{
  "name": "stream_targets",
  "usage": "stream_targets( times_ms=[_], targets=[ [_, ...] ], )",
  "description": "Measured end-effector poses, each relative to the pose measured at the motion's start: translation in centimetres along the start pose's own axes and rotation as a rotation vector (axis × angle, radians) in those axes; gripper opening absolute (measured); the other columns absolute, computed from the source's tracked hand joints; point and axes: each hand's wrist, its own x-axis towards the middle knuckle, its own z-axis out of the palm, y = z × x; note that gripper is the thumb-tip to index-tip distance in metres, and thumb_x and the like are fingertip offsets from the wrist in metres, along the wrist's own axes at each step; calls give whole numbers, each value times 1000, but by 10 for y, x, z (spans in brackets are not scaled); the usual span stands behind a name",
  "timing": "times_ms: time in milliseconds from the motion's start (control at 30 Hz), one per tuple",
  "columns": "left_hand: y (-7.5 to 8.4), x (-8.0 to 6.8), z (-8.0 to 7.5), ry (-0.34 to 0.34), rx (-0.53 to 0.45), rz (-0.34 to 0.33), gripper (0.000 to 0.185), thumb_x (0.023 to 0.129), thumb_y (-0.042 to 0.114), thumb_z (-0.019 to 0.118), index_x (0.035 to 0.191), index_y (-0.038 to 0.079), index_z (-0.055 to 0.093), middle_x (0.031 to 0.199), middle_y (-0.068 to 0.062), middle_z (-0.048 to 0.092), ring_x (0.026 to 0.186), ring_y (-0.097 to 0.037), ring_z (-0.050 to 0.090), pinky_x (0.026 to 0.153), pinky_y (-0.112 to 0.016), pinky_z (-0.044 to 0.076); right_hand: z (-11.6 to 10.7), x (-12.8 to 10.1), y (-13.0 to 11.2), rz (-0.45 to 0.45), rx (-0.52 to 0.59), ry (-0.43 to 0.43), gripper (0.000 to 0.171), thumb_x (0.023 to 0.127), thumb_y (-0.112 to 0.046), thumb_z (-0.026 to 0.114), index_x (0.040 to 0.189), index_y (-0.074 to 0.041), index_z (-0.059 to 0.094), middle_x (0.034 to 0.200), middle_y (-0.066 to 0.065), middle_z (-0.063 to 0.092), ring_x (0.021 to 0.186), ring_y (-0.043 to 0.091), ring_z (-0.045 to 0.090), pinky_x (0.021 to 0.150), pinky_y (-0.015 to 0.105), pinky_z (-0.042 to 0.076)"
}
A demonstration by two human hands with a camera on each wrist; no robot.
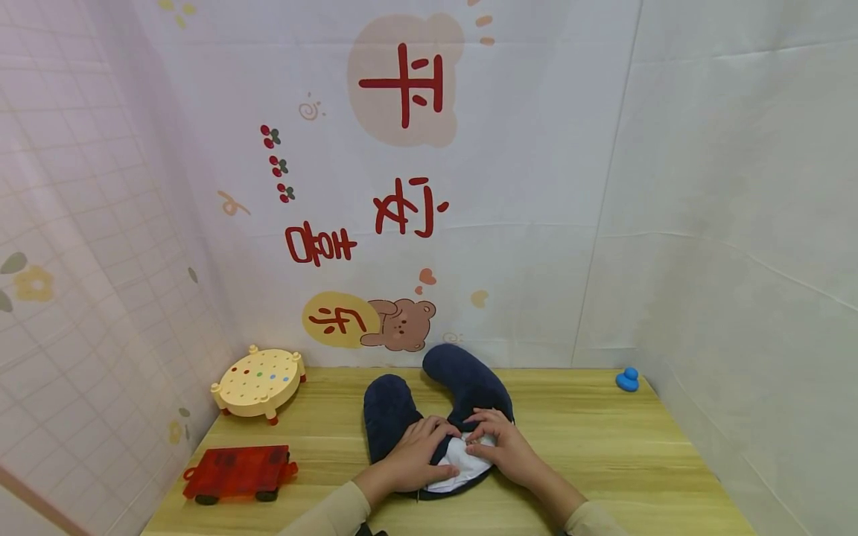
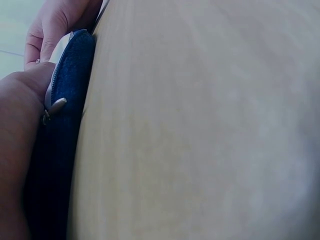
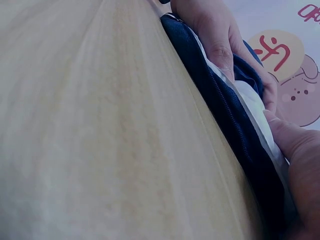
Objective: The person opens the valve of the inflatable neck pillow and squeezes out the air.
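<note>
A navy U-shaped neck pillow (image 1: pixel 429 402) lies on the wooden table (image 1: pixel 603 454), its two arms pointing at the back wall. At its near bend the cover gapes and a white inner cushion (image 1: pixel 462 465) shows. My left hand (image 1: pixel 415 455) grips the navy cover (image 2: pixel 60 150) at the opening's left side, fingers curled over the edge, beside the metal zipper pull (image 2: pixel 55 106). My right hand (image 1: pixel 499 447) pinches the cover edge (image 3: pixel 225 110) on the right, over the white inner cushion (image 3: pixel 255 102). The two hands nearly touch.
A cream round toy table with coloured dots (image 1: pixel 260 381) stands at the back left. A red translucent toy vehicle (image 1: pixel 237 471) sits at the front left. A small blue object (image 1: pixel 628 380) lies at the back right. Printed sheets wall off three sides.
</note>
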Motion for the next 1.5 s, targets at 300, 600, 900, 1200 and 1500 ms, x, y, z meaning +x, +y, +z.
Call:
stream_targets(
  times_ms=[300, 600, 900, 1200, 1500],
  targets=[
    [-2, 1, 2, -2, 6, -3, 55, 104, 64, 69, 151, 40, 54, 155, 10, 43, 141, -20, 45, 123, -60, 33, -3, -1, 5, 5, 14, -31, 13, 92, -13, 89, 97, -23, 81, 134, 6, 74, 146, 49, 51, 122, 80, 19],
    [-3, 2, 2, -3, 13, -6, 55, 104, 66, 68, 150, 40, 54, 155, 10, 43, 142, -20, 45, 122, -61, 33, -5, 0, 0, 9, 10, -42, 11, 94, -21, 88, 98, -27, 81, 135, 2, 73, 148, 45, 50, 123, 79, 19],
    [0, 0, 0, -4, -1, -5, 54, 104, 64, 69, 150, 39, 55, 155, 9, 43, 142, -21, 45, 122, -61, 34, -5, 0, 2, 17, 24, -49, 9, 94, -20, 88, 98, -25, 81, 135, 2, 73, 148, 45, 50, 123, 79, 18],
    [1, 1, 0, -6, 6, -4, 54, 104, 64, 68, 150, 38, 56, 155, 9, 43, 142, -22, 45, 122, -62, 33, -2, 0, 5, 18, 11, -28, 14, 91, -9, 89, 96, -20, 80, 134, 9, 73, 146, 49, 50, 122, 80, 19],
    [2, 0, -1, -7, 5, -4, 54, 104, 63, 69, 149, 38, 56, 155, 9, 43, 142, -23, 45, 122, -62, 33, -1, 0, -8, 12, 7, -14, 13, 90, 0, 87, 94, -10, 79, 131, 18, 73, 144, 54, 50, 119, 83, 20]
  ],
)
